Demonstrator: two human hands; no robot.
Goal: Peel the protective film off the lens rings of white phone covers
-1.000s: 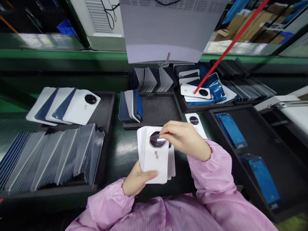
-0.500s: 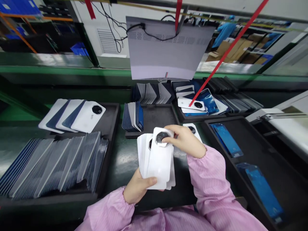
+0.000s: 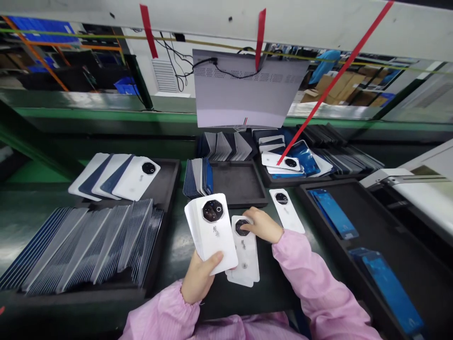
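My left hand grips a stack of white phone back covers, each with a dark round camera ring, tilted up toward me. My right hand rests its fingers on the camera end of a white cover that lies on top of a small pile on the dark mat, just right of the held stack. A single white cover lies flat beyond my right hand. Both my sleeves are pink.
A black tray at left holds a long row of upright covers and a few flat ones. More black trays behind hold covers. A black tray at right holds blue-filmed pieces. A grey panel hangs ahead.
My right hand took the top cover off the held stack and laid it on the pile on the mat. My left hand shifted the stack left. The view tilted up.
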